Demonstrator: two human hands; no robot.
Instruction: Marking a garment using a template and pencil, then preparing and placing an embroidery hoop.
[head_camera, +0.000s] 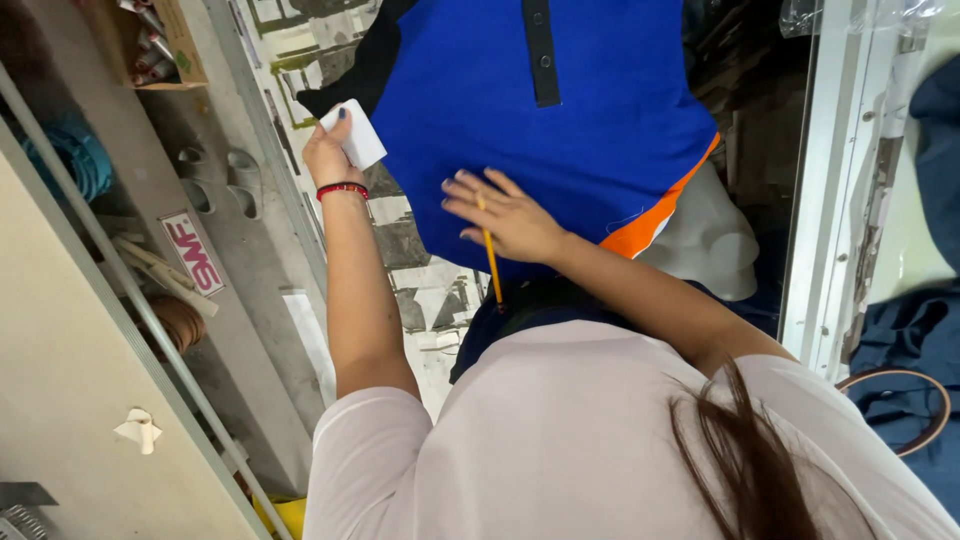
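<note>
Upper left of centre: left hand (328, 152) pinches a white card (356, 133) at the blue garment's (530, 130) edge. Centre: right hand (505, 217) lies flat on the garment, fingers spread, a yellow pencil (491, 260) clamped between them. Right: orange trim (655, 222).

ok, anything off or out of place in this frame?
Nothing damaged or spilled. One oddity: the right hand lies flat on the blue garment with a yellow pencil threaded between its fingers, pointing back toward the person. The left hand holds a small white card at the garment's edge.
</note>
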